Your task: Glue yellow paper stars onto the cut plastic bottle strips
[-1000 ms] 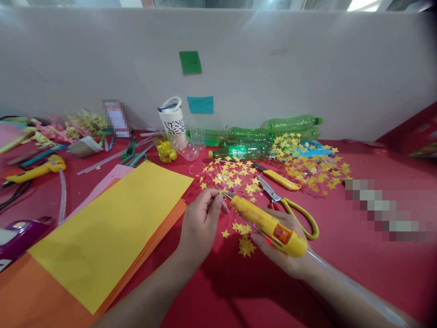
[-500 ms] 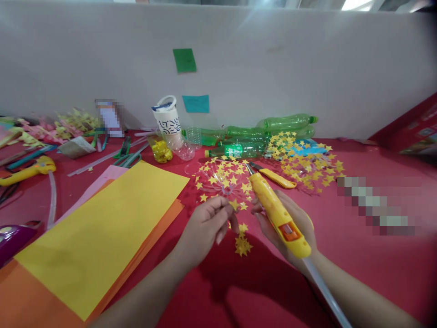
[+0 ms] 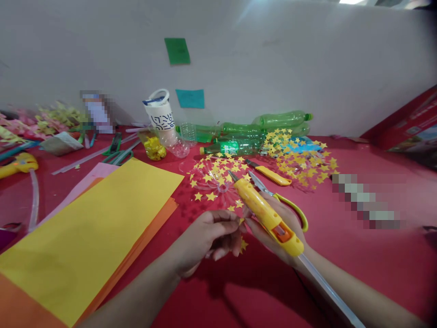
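Between thumb and finger, my left hand point(image 3: 213, 234) pinches a small yellow paper star point(image 3: 241, 221). My right hand point(image 3: 280, 223) is closed round a yellow glue gun point(image 3: 268, 214), whose nozzle points up and left and whose long clear stick runs out toward the lower right. Scissors with yellow handles point(image 3: 297, 211) lie partly hidden behind the right hand. Beyond the hands, clear plastic strands point(image 3: 223, 183) spread over the table, with several yellow stars point(image 3: 210, 196) on them. More stars point(image 3: 243, 246) show just below the left fingertips.
Yellow sheets point(image 3: 99, 232) lie over orange ones at the left. A yellow cutter point(image 3: 273, 175), green bottles point(image 3: 282, 119), a white cup point(image 3: 160, 116) and a second star cluster point(image 3: 303, 166) stand or lie farther back. Another glue gun point(image 3: 20, 165) is at far left.
The view has shifted slightly. My left hand has moved down with the star, near the fingers of my right hand. The glue gun's nozzle has moved left, and the scissors show more.
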A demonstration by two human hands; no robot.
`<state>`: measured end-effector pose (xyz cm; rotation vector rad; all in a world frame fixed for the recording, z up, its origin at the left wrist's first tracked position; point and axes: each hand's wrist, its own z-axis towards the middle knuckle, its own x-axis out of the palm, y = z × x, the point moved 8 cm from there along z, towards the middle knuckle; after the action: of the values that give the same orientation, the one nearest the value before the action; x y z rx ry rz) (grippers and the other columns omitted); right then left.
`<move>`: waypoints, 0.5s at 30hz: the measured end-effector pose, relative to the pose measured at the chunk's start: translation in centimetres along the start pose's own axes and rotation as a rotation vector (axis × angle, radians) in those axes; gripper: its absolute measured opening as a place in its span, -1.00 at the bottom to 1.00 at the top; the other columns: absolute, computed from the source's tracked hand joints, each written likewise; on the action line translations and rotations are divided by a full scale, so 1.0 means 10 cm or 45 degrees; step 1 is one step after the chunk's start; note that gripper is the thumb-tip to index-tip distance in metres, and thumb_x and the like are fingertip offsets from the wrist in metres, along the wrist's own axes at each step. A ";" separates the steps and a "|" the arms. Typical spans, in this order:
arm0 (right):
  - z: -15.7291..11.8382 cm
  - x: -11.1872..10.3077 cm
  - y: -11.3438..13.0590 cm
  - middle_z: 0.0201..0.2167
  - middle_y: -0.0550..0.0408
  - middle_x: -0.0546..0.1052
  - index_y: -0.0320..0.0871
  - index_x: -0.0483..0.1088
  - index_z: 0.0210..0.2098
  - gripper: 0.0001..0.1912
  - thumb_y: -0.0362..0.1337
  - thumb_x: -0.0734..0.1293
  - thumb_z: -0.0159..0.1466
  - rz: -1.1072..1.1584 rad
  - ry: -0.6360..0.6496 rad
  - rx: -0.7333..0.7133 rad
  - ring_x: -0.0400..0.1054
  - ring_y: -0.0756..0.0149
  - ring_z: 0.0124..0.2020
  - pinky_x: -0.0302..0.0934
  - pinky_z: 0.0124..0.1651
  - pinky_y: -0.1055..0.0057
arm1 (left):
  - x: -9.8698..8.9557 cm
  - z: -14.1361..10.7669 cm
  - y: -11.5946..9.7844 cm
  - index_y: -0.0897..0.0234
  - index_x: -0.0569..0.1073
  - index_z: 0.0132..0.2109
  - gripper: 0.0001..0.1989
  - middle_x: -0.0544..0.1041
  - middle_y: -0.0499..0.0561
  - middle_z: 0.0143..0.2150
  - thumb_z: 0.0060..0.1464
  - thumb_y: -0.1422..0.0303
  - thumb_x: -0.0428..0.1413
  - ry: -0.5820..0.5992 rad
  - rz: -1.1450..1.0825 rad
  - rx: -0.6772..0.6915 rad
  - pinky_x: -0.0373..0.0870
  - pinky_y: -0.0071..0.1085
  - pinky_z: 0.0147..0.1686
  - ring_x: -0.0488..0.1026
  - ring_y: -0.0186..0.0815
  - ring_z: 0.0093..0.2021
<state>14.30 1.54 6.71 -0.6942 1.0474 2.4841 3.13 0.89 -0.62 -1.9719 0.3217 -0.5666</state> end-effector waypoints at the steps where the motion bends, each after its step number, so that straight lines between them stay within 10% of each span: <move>1: 0.00 -0.02 0.00 -0.47 0.16 0.44 -0.09 0.33 -0.43 -0.91 -0.40 0.29 0.14 -0.014 -0.032 0.015 0.38 0.35 -0.42 0.32 -0.33 0.43 | -0.05 -0.01 -0.04 0.29 0.36 -0.32 -0.87 0.44 -0.09 -0.58 0.11 0.33 0.01 -0.082 0.101 0.061 -0.07 -0.54 -0.70 0.09 -0.55 -0.72; 6: -0.03 -0.13 -0.08 -0.41 0.13 0.40 -0.09 0.32 -0.38 -0.91 -0.40 0.29 0.15 -0.042 -0.215 0.057 0.35 0.33 -0.40 0.29 -0.32 0.40 | -0.33 -0.20 -0.36 0.18 0.37 -0.12 -0.82 0.33 -0.15 -0.54 0.11 0.36 -0.01 -0.634 0.759 0.497 0.14 -0.50 -0.53 0.25 -0.43 -0.55; 15: -0.07 0.15 -0.07 -0.40 0.07 0.36 -0.10 0.25 -0.41 -0.86 -0.28 0.34 0.12 0.001 0.112 -0.026 0.31 0.27 -0.38 0.26 -0.37 0.37 | -0.37 -0.07 -0.21 0.16 0.33 0.00 -0.72 0.50 -0.05 -0.44 0.12 0.35 -0.02 -0.582 0.875 0.376 0.29 -0.37 -0.39 0.43 -0.28 -0.46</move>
<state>13.65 1.70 5.11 -0.8157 1.0543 2.4887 -0.45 3.04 0.56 -1.5148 0.5537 0.2641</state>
